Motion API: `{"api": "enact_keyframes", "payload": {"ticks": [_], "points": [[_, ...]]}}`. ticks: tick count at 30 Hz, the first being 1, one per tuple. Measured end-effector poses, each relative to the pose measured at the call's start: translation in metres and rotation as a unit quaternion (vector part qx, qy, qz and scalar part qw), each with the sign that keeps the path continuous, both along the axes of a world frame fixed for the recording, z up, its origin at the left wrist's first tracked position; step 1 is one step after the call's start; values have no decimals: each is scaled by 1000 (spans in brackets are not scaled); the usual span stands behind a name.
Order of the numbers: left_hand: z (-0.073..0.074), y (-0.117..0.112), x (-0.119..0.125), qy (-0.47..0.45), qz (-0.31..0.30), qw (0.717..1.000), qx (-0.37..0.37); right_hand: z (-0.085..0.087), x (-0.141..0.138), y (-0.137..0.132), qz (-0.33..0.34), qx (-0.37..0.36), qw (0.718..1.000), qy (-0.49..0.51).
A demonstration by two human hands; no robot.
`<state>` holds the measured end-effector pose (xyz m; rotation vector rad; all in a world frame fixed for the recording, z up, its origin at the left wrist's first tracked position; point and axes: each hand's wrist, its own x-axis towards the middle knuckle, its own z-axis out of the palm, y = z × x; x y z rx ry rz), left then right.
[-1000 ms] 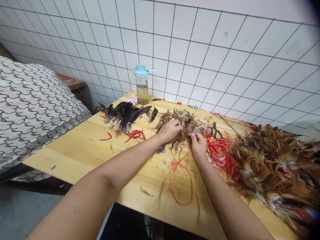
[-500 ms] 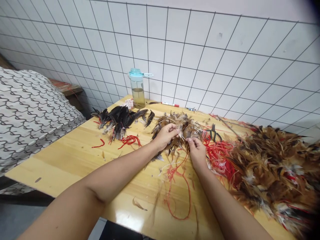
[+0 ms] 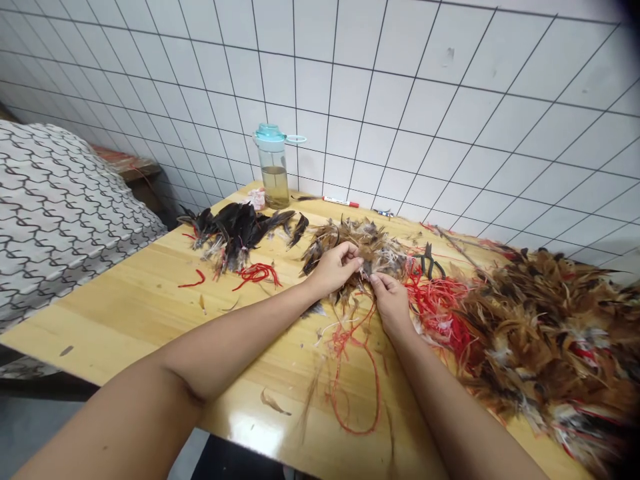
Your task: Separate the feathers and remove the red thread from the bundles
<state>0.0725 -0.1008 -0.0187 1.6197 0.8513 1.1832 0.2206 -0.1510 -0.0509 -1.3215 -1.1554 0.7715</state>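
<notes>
A small heap of brown feathers [image 3: 370, 245] lies mid-table on the yellow wooden table [image 3: 150, 300]. My left hand [image 3: 334, 267] is closed, its fingers pinching into the near edge of that heap. My right hand [image 3: 391, 300] sits just right of it, fingers curled and pinching feathers at the same spot. A red string [image 3: 367, 363] trails from under my hands toward the front edge. A big mass of brown feathers [image 3: 540, 333] bound with red string fills the right side.
Black feathers [image 3: 235, 230] with red string scraps [image 3: 256, 273] lie at the left rear. A plastic bottle [image 3: 273, 167] with a teal lid stands by the tiled wall, a red marker [image 3: 341, 201] beside it. Dark pliers [image 3: 429, 260] rest behind my right hand. A patterned cushion [image 3: 60, 207] sits left.
Both hands stay in the brown heap; the fingers have shifted slightly closer together, pinching the feathers. The camera drifted a little, nothing else moved.
</notes>
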Motion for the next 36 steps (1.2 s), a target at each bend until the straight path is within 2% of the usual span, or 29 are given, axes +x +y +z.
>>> {"api": "enact_keyframes", "payload": {"ticks": [10,17,26,32,36], "points": [[0,-7,4,-9,-38,999,-22,-3,-1,2,58,-29,998,5],[0,-8,6,-71,-62,992,-89,1,-2,0,57,-21,998,-9],[1,-3,4,-116,-37,982,-145,4,-3,-1,111,-48,991,65],[5,-3,2,-125,-32,983,-133,5,2,2,76,-40,988,125],[4,2,0,-92,-16,986,-135,5,3,5,35,-36,987,151]]}}
